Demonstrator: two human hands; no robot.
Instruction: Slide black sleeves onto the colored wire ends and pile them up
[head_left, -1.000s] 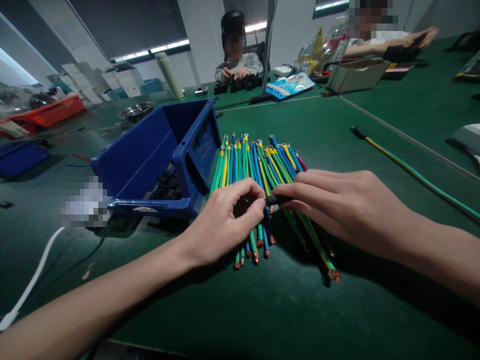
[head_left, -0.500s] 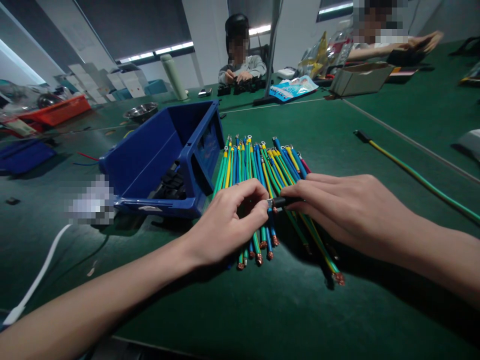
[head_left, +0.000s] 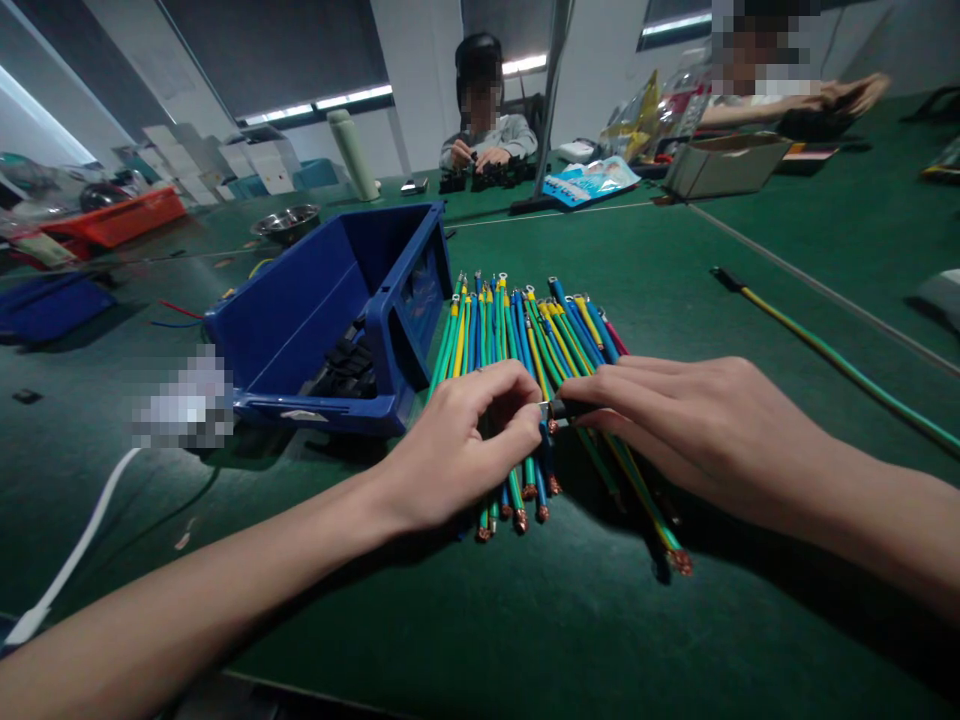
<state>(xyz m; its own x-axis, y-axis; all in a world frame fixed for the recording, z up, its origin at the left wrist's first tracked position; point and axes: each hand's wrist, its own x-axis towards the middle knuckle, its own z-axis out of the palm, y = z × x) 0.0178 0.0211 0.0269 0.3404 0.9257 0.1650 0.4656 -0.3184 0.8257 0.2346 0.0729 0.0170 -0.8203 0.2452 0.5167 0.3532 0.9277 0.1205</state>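
Note:
Over a row of cables, my left hand (head_left: 472, 440) pinches the silvery metal end of a short black piece (head_left: 564, 408) between thumb and forefinger. My right hand (head_left: 675, 425) grips the black piece's other end, fingers pressed together; those fingers hide much of it, so its exact kind cannot be made out. Beneath both hands, the green-yellow and blue cables (head_left: 487, 335) lie side by side. Many have ring lugs at the far end and bare copper strands at the near end. My palms cover their middles.
Left of the cables stands a blue bin (head_left: 292, 325) with black parts inside. A white cord (head_left: 90, 530) lies at the left, and a single green-yellow cable (head_left: 832, 355) at the right. Farther back are a metal bowl (head_left: 285, 222), a cardboard box (head_left: 724, 168) and two seated people.
The view has shifted slightly, so everything sits a little farther right in the picture. Both hands keep the same hold on the black piece.

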